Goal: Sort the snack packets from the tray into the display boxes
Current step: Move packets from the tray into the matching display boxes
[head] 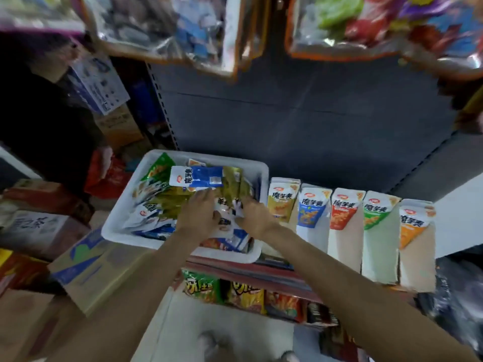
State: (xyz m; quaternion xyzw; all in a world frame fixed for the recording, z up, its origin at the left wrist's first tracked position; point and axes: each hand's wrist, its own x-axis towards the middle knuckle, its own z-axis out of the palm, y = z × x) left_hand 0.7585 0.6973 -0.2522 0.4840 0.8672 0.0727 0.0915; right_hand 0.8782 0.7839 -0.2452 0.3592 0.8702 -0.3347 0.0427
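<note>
A white tray (119,220) on the shelf is heaped with snack packets in blue, yellow-green, green and white. My left hand (200,214) reaches into the heap and holds a fan of packets, topped by a blue and white packet (198,177) and several olive-gold ones (231,178). My right hand (254,214) is beside it over the tray's right side, fingers down among white packets (236,205); its grip is hidden. To the right stand several display boxes: yellow (282,202), blue (312,209), red (343,211), green (379,212), orange (415,220).
Cardboard cartons (86,267) are stacked at the left, close to the tray. A lower shelf holds chip bags (243,293) under my arms. Large bags of goods (167,30) hang overhead. A dark back panel (300,113) rises behind the shelf.
</note>
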